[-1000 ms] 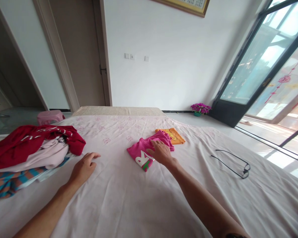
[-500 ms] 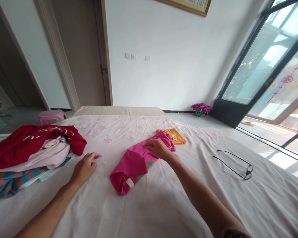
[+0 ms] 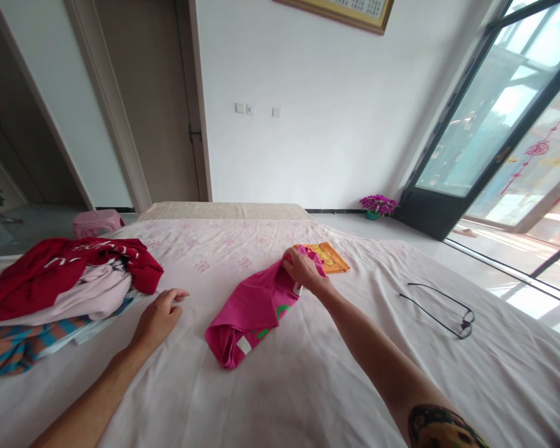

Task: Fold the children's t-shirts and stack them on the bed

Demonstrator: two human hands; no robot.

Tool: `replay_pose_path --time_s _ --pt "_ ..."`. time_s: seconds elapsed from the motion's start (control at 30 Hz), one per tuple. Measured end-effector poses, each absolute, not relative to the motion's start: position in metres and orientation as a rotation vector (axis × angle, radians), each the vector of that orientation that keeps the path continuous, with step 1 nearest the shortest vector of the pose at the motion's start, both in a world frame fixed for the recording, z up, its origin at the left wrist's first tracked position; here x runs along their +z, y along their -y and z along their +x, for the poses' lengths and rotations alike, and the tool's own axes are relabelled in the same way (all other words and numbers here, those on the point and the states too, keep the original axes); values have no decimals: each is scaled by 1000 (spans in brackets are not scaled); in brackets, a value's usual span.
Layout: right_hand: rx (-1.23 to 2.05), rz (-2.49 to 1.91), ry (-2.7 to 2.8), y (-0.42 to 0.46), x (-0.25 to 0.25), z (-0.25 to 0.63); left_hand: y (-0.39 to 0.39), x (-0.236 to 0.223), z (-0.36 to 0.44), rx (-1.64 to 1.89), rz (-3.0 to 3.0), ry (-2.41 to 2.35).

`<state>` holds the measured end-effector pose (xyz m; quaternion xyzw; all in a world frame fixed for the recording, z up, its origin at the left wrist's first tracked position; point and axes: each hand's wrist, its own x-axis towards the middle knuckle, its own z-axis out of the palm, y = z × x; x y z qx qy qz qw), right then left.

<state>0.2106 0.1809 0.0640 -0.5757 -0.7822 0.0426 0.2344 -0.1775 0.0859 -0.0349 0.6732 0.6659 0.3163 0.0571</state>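
Observation:
A bright pink shirt (image 3: 252, 308) with white and green print lies half unfolded on the pale sheet of the bed (image 3: 270, 386). My right hand (image 3: 301, 269) grips its far end, fingers closed on the cloth. Just beyond that hand lies a folded orange garment (image 3: 329, 257). My left hand (image 3: 158, 316) rests flat on the sheet with its fingers loosely apart, holding nothing, between the pink shirt and a heap of clothes (image 3: 60, 286) topped by a dark red garment.
A thin black wire hanger (image 3: 441, 306) lies on the sheet to the right. A pink stool (image 3: 96, 221) stands on the floor beyond the bed on the left, a pot of purple flowers (image 3: 377, 205) by the wall, and a glass door (image 3: 499, 130) on the right.
The folded pink shirt has been opened out toward me. My right hand went from lying on it to gripping its far end, a little farther away. My left hand stayed put.

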Motion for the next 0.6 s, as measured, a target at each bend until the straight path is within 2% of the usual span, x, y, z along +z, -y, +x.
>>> replay_pose_path --time_s 0.13,0.33,0.5,0.6 --pt "417 -1132 1631 -166 113 210 -85 -33 -176 965 1999 -2018" --pt "665 -1312 2049 -143 153 217 -82 -31 -177 1007 1886 -2009" --pt "998 -767 1535 -125 180 214 -86 -26 -176 1091 1688 -1993" --pt "1007 -797 1504 -115 195 207 -83 -7 -163 1167 1603 -1875"
